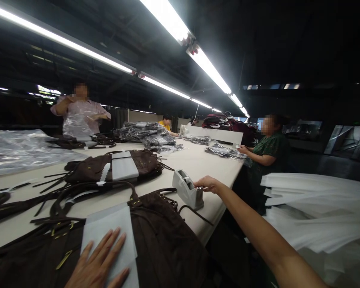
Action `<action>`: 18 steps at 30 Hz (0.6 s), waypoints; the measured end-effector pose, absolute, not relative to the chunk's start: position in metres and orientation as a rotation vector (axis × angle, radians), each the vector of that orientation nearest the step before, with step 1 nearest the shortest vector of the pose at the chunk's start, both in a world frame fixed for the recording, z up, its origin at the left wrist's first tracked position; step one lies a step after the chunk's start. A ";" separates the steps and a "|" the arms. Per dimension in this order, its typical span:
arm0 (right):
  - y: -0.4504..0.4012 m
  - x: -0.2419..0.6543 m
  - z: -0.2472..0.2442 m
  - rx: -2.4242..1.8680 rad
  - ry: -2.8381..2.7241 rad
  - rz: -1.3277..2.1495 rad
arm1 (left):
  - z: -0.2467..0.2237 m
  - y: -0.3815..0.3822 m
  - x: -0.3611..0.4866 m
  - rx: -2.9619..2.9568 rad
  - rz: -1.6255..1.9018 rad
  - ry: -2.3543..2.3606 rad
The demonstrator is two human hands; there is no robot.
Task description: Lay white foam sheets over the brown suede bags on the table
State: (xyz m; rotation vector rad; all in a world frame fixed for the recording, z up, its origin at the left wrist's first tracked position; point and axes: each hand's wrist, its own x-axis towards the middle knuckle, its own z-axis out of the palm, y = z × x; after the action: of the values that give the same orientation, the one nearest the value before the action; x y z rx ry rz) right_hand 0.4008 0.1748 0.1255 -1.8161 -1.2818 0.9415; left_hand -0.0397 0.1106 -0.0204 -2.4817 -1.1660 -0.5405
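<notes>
My left hand lies flat with its fingers spread on a white sheet. The sheet is wrapped around the middle of a dark brown handbag on the table. At arm's length, my right hand pinches at the cutter end of a grey tape dispenser, just beyond the bag. The tape between those fingers is barely visible. Behind this bag lies a second brown handbag, with its own white band and white wrapping on a handle.
Plastic-bagged goods are piled farther along the pale table. Clear plastic bags spread at the left. White sheets are stacked at the right. One co-worker stands across the table, another at the right edge.
</notes>
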 end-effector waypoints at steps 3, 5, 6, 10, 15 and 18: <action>0.170 0.394 0.123 -1.762 -1.249 0.869 | -0.017 0.109 -0.037 -2.502 -0.555 -1.192; 0.164 0.388 0.123 -1.705 -1.258 0.801 | -0.014 0.109 -0.036 -2.502 -0.568 -1.187; 0.161 0.385 0.125 -1.671 -1.268 0.766 | -0.012 0.108 -0.035 -2.503 -0.570 -1.182; 0.150 0.377 0.136 -1.528 -1.305 0.666 | -0.007 0.106 -0.034 -2.516 -0.541 -1.195; 0.126 0.382 0.126 -1.526 -1.289 0.673 | -0.013 0.108 -0.036 -2.498 -0.558 -1.191; 0.110 0.387 0.104 -1.544 -1.253 0.665 | -0.017 0.110 -0.038 -2.494 -0.540 -1.179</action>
State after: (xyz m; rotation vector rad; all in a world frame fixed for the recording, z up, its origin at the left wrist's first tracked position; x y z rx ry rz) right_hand 0.3874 0.1095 0.1039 -1.5440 -1.2529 0.6651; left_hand -0.0379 0.1100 -0.0171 -2.4939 -1.1791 -0.5399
